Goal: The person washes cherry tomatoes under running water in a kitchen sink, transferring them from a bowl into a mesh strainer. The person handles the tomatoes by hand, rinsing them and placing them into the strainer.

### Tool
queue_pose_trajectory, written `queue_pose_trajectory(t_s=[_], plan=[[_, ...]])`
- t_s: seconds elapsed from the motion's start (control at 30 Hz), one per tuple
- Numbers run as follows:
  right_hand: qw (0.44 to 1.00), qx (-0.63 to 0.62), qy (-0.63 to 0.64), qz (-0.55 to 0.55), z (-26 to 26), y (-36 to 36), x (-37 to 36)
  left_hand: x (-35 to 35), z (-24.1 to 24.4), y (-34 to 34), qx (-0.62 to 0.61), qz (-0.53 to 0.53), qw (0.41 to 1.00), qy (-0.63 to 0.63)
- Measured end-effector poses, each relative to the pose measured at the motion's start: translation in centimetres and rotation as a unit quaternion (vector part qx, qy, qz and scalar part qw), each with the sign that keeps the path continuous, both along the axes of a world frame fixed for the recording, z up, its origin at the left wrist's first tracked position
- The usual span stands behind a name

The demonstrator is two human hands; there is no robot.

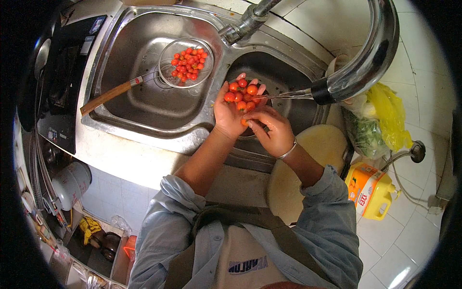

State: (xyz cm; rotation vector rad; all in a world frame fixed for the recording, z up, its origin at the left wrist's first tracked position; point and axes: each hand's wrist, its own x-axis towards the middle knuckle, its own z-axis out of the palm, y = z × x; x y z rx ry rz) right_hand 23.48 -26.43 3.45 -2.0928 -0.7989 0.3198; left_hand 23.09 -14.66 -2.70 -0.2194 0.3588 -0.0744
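Note:
Several red cherry tomatoes [239, 96] rest in the upturned palm of my left hand [229, 117], over the smaller sink basin [288, 77]. Water [288, 95] from the chrome faucet [371, 72] runs onto them. Close beside that palm, my right hand [273, 127] pinches one small orange-red cherry tomato [245, 122] between thumb and fingers. In the larger sink basin [144, 97] on the left sits a wire mesh strainer [166, 77] with more cherry tomatoes [189, 63] in it. Its wooden handle [106, 98] lies across the basin's left rim.
A pale cutting board [325, 144] lies under my right forearm. On the right are a bag of green vegetables [368, 135], a yellow plastic bag [389, 115] and a yellow detergent jug [371, 191]. A black glass cooktop [63, 83] stands left, with a gas cylinder [72, 185] below.

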Motion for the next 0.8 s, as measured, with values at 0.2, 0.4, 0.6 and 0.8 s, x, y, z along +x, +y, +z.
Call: queue_pose_trajectory(t_s=[0.2, 0.4, 0.6, 0.8], plan=[[0.991, -0.014, -0.136, -0.008, -1.0, 0.4, 0.0, -0.2, 0.1, -0.4, -0.022, -0.015, 1.000, -0.004], [0.999, -0.010, -0.039, -0.002, -1.0, 0.8, -1.1, -0.4, 0.0, -0.4, 0.018, -0.040, 0.998, -0.055], [0.969, 0.127, 0.159, -0.139, -0.1, -0.8, 1.3, -0.6, 0.5, 0.5, -0.055, -0.068, 0.990, -0.109], [0.996, -0.012, -0.020, -0.088, -0.5, -1.9, 5.1, -1.3, 0.9, 0.9, -0.043, -0.154, 0.982, -0.101]])
